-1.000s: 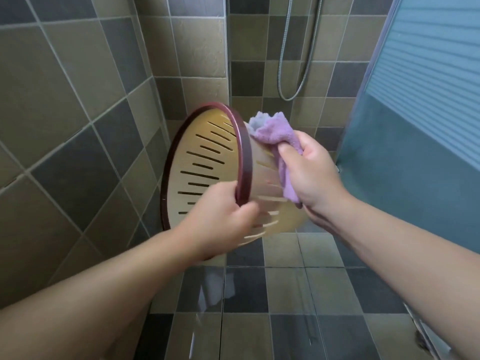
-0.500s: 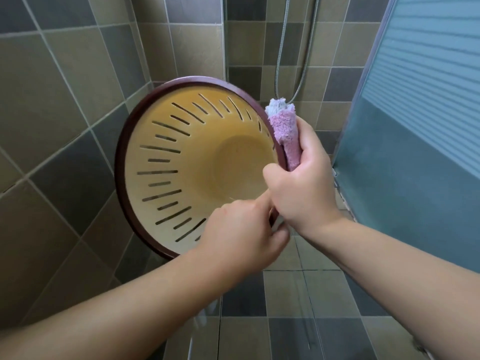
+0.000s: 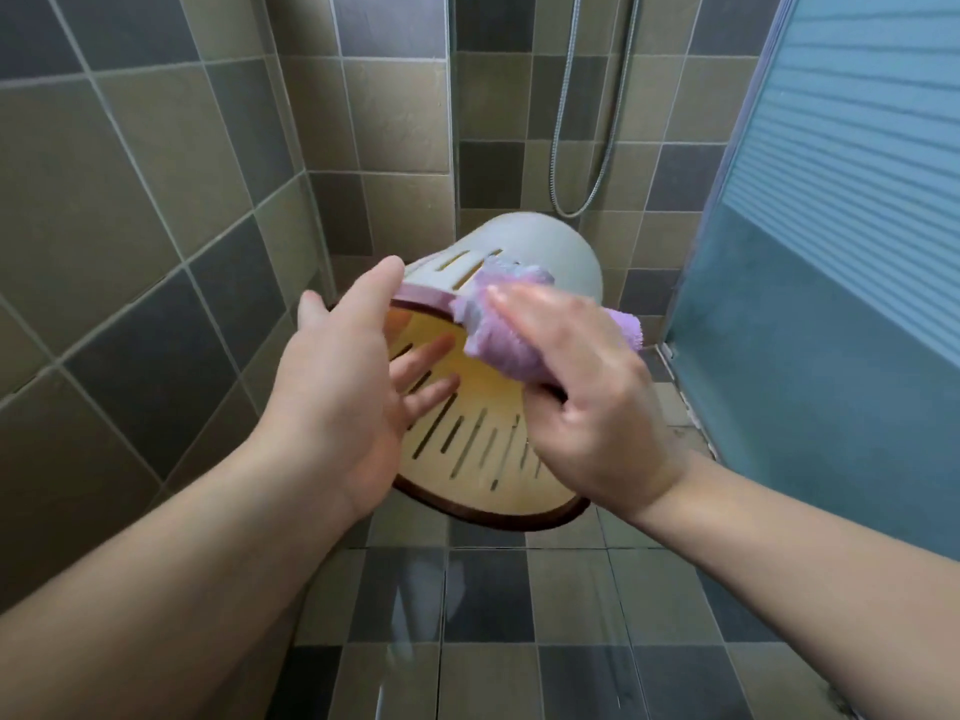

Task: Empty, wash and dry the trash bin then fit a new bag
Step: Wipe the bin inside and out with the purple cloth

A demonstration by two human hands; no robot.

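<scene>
- Bin (image 3: 540,246) is held in the air over the tiled floor (image 3: 483,595), near the corner of the shower. It is tipped with its mouth toward the camera and down, base pointing away to the wall.
- Left hand (image 3: 337,402) is spread wide. The thumb lies over the dark rim (image 3: 415,298) at the top and the fingers (image 3: 421,356) reach inside, flat against the slotted wall.
- Right hand (image 3: 587,402) is closed round a purple cloth (image 3: 504,345), pressing it onto the rim and the outer wall just past it.
- Step in hand, as I judge it: drying the bin. No bag is in view.
- To do it well: keep the left-hand brace firm so the bin does not spin away under the wipe. Turn the bin a little at a time so the cloth goes right round the rim. Work the cloth along the slots, where water is likely to cling. Refold to a dry face once it is soaked.
- Hard to make out: the right-hand fingers and top of the cloth are blurred. Whether the bin is wet cannot be told.
- Hidden: the base inside the bin, behind both hands, and the far outer side.
- Cut off: a shower hose (image 3: 597,163) runs out of the top edge.
</scene>
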